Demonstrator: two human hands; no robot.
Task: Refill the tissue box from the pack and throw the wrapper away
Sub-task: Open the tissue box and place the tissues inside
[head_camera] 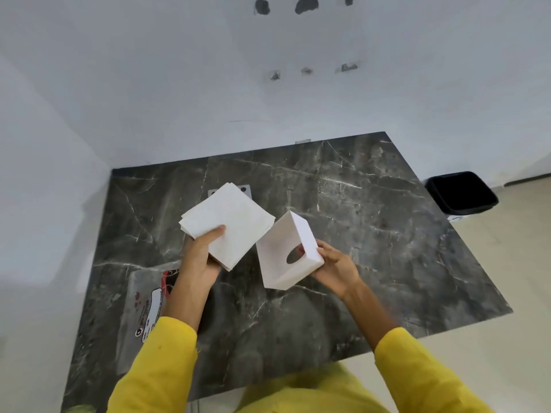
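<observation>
The tissue stack [228, 223] sits mid-frame, gripped at its near edge by the left hand [200, 257], lying flat with corners slanting up-right. Just to its right the tissue box [280, 263] is tipped, its open side facing the stack, clasped by the right hand [335, 266]. The wrapper [146, 305] lies lower left on the worktop [372, 219]; the bin [460, 192] stands at the right edge

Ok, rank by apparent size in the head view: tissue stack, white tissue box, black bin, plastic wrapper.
1. Clear printed plastic wrapper, partly hidden
2-3. White tissue stack and white tissue box: alike
4. Black bin, farther away
</observation>
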